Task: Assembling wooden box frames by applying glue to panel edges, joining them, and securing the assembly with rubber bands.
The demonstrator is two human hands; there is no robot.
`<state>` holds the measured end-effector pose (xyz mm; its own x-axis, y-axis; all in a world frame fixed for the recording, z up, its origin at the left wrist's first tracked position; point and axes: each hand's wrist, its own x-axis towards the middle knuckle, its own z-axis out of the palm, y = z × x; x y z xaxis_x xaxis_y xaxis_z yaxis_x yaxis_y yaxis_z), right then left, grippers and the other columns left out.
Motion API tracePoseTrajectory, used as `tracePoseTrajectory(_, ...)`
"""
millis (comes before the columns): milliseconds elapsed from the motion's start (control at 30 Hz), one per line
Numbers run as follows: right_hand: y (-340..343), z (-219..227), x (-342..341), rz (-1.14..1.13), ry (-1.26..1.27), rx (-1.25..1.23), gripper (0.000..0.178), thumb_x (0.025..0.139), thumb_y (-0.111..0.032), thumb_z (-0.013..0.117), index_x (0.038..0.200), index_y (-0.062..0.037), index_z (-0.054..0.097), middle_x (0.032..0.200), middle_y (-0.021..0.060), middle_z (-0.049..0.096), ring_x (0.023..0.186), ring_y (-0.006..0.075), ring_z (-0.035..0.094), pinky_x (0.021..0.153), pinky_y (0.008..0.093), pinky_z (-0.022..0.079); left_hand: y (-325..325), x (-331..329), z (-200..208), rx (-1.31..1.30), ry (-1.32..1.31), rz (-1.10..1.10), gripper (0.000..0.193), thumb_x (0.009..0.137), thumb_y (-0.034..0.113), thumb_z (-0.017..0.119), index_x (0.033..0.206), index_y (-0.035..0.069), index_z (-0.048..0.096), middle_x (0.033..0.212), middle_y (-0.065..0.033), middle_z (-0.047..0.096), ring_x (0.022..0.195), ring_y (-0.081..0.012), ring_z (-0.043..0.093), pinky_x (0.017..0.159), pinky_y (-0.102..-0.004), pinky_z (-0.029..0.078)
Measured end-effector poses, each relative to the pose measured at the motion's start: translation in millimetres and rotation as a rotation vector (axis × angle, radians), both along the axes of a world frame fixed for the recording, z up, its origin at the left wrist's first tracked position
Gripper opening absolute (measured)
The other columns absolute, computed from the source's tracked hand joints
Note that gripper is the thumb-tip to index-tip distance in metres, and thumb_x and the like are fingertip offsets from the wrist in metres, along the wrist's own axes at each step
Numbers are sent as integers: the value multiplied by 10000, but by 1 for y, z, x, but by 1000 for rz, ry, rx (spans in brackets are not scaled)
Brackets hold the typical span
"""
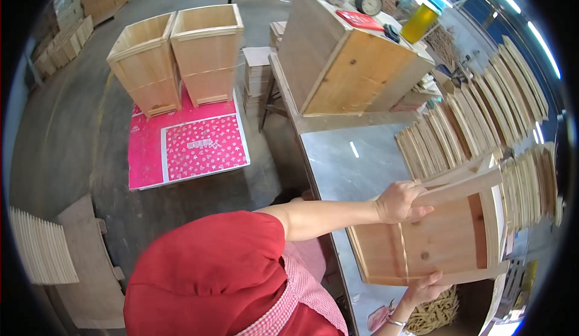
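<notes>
Both hands grip a tapered wooden assembly (425,239), which is over the grey-topped bench (356,155) near its right side; a pale line crosses its knotted panel, and raised strips border its long sides. The left hand (399,202) is curled closed over the upper strip, fingers pointing right, while the right hand (426,289) closes on the lower strip from below. Just beneath the right hand, a heap of small tan wooden pieces (431,313) fills the visible part of an open container (476,309); its depth cannot be told. Across the aisle, two tapered wooden bins (206,56) stand upright side by side on a pink-covered platform (145,155). Their open tops show pale inner walls, but their bottoms are hidden from this angle. At the far end of the bench is a large wooden box (356,65), its contents hidden by its panels. On top of it are a yellow bottle (418,25) with a blue cap, a round dial (368,3) and a flat red object (360,20). Rows of wooden panels (467,122) lean closely together right of the bench's bare surface.
</notes>
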<state>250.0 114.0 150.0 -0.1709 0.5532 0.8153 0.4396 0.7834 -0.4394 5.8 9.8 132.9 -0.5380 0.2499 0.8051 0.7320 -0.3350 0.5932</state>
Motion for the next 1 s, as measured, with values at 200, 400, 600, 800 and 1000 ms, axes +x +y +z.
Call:
tracePoseTrajectory(200, 7, 33, 6, 87, 26, 110, 600, 1056, -390, 481, 1390, 105, 432, 1172, 283, 610, 1002, 379, 636, 824, 439, 540, -6, -5, 42, 68, 55, 28, 489, 861, 418, 738, 1011, -40, 653, 838, -198, 606, 721, -407, 618, 636, -459, 506)
tracePoseTrajectory(400, 3, 0, 21, 72, -53, 123, 475, 1023, -370, 517, 1283, 27, 532, 1043, 149, 659, 897, 270, 646, 815, 384, 537, -10, -6, 34, 44, 110, -8, 387, 868, 361, 726, 981, -3, 658, 808, -197, 645, 742, -411, 632, 651, -480, 512)
tracePoseTrajectory(600, -10, -23, 5, 144, -5, 1, 483, 976, -243, 599, 1319, 92, 545, 964, 183, 730, 789, 340, 719, 708, 406, 567, -18, -15, -20, -162, 69, -53, 526, 984, 522, 568, 888, 8, 631, 777, -83, 577, 687, -255, 560, 620, -410, 452)
tracePoseTrajectory(800, 18, -27, 30, 306, 426, -516, 533, 1077, -446, 391, 1287, 0, 593, 794, 16, 542, 560, 80, 499, 539, 236, 420, -46, -40, 40, -364, 263, -65, 614, 1011, 548, 526, 1188, -34, 607, 1029, -111, 591, 921, -205, 546, 789, -370, 453)
tracePoseTrajectory(1000, 61, -81, -1, 139, 100, -991, 591, 1029, -483, 411, 967, 21, 714, 833, 240, 696, 834, 417, 676, 772, 452, 511, -20, 17, 199, -61, 946, 139, 577, 1046, 428, 443, 1367, -38, 559, 1396, -194, 538, 1295, -287, 513, 1129, -447, 365)
